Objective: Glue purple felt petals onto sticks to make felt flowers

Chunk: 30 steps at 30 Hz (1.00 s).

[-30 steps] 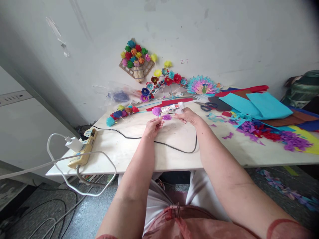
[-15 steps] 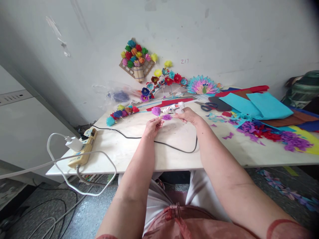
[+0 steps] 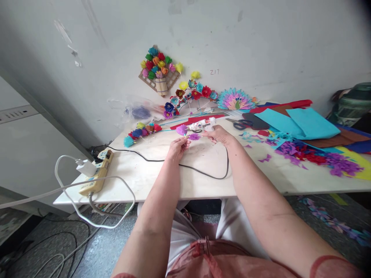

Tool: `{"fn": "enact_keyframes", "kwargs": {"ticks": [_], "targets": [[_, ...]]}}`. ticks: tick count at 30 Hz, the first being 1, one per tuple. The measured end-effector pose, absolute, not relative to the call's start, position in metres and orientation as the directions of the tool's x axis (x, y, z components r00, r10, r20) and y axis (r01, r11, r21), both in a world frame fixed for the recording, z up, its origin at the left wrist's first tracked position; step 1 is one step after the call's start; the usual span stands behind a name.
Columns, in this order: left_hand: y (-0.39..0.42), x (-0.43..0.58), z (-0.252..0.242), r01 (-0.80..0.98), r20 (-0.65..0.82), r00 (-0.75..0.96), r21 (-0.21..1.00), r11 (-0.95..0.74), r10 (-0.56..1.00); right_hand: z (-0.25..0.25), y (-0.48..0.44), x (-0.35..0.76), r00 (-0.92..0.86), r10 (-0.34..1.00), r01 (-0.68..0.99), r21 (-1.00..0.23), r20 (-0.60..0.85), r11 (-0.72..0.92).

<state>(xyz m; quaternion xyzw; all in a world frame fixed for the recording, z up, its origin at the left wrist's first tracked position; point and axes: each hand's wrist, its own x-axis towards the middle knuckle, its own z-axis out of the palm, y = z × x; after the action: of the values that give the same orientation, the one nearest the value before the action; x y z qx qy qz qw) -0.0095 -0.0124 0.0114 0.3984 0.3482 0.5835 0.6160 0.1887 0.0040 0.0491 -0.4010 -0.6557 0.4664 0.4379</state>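
My left hand [image 3: 179, 148] pinches a purple paper flower [image 3: 181, 130] by its base, with the bloom above my fingertips. My right hand [image 3: 216, 135] is wrapped round a white hot glue gun [image 3: 202, 124], whose nozzle points left at the flower. Between my two hands is a loose purple paper petal piece [image 3: 194, 137]; its right edge lies close to my right fingertips, and I cannot tell whether they grip it. The glue gun's black cord [image 3: 203, 172] loops over the table under my forearms.
A power strip [image 3: 97, 179] with a white charger [image 3: 86, 167] lies at the table's left. Finished paper flowers [image 3: 142, 132] lie behind it. Scissors [image 3: 242, 124], turquoise paper [image 3: 313, 123] and purple scraps [image 3: 342, 163] cover the right side. A flower arch [image 3: 196, 94] stands by the wall.
The glue gun has tilted and shifted very slightly in my right hand. My left hand and the flower stay nearly where they were.
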Motion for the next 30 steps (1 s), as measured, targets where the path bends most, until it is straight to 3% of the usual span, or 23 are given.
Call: {"fn": "enact_keyframes", "kwargs": {"ticks": [8,30], "targets": [[-0.0131,-0.0093,0.012,-0.41,0.043,0.095,0.912,0.0,0.995,0.0491,0.0002,0.1841,-0.356,0.922,0.044,-0.983,0.149,0.176],[-0.016,-0.0087,0.0152,-0.394,0.077,0.096,0.919,-0.034,0.992,0.0479,0.0013,0.1881,-0.413,0.909,0.103,-0.989,0.057,0.109]]}}
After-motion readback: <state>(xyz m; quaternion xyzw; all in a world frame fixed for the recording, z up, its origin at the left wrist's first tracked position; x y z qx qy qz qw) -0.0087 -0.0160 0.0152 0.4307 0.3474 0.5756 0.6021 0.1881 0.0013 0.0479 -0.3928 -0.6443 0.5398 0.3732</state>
